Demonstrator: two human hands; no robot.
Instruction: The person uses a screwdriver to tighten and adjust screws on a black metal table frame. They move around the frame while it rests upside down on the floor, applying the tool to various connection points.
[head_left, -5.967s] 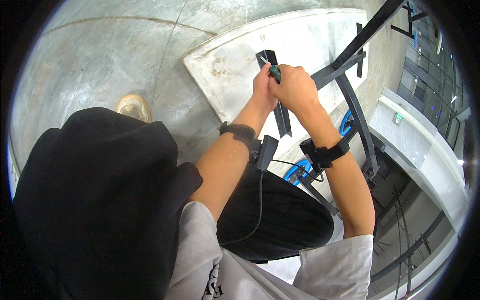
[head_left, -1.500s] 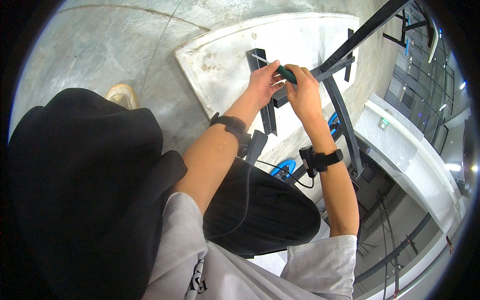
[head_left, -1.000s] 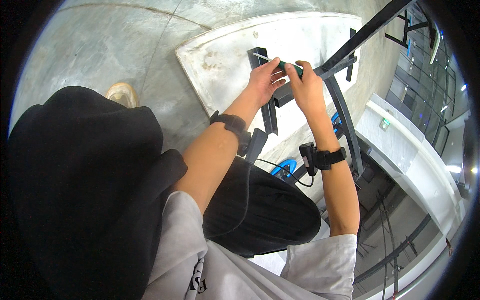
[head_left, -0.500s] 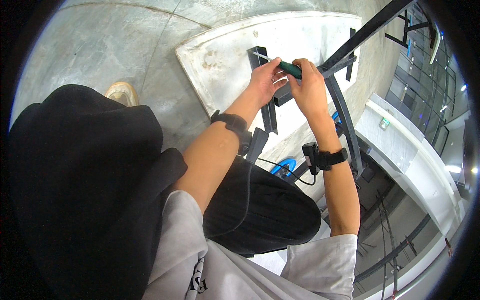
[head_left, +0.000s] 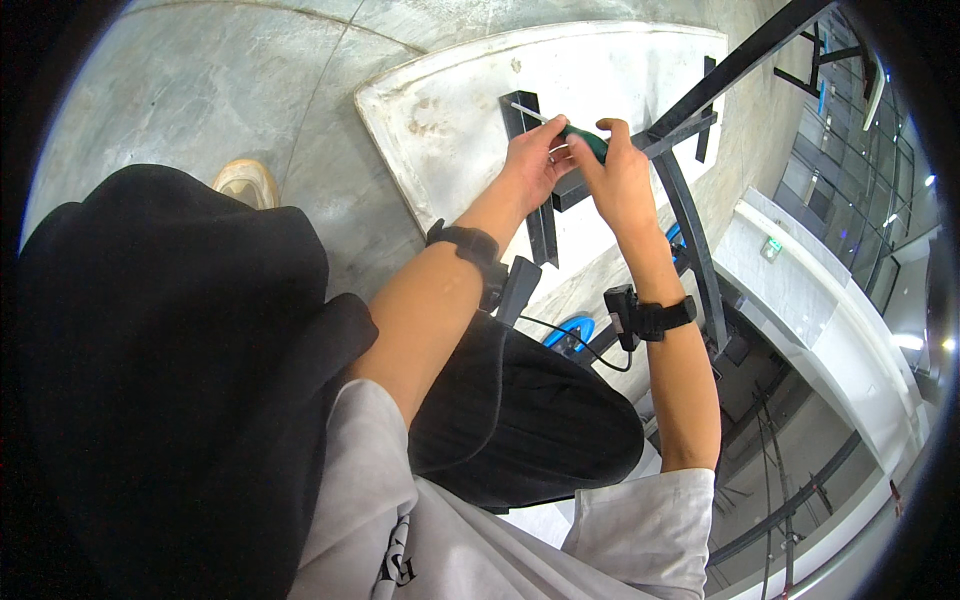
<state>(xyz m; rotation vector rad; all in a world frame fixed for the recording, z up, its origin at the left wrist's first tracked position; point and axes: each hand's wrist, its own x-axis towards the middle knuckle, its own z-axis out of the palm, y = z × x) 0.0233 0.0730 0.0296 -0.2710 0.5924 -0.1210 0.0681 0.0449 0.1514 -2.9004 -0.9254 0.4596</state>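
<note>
My right hand (head_left: 618,182) is closed around the green handle of a screwdriver (head_left: 583,141). Its thin metal shaft points left over a black metal bracket (head_left: 526,150). My left hand (head_left: 532,160) rests on that bracket, its fingertips pinched at the screwdriver where shaft meets handle. Both wrists wear black bands. The bracket belongs to a black metal frame (head_left: 690,220) that lies over a white board (head_left: 450,110).
The white board lies on a grey concrete floor (head_left: 200,90). A light shoe (head_left: 245,182) shows to the left of my knee. Black trousers fill the lower left. A blue object and a cable (head_left: 570,335) sit under my forearms. White ledges and railings run at the right.
The screwdriver has swung from beside the frame bar to lying across the bracket, shaft pointing left. Both hands stay at the same spot on the frame.
</note>
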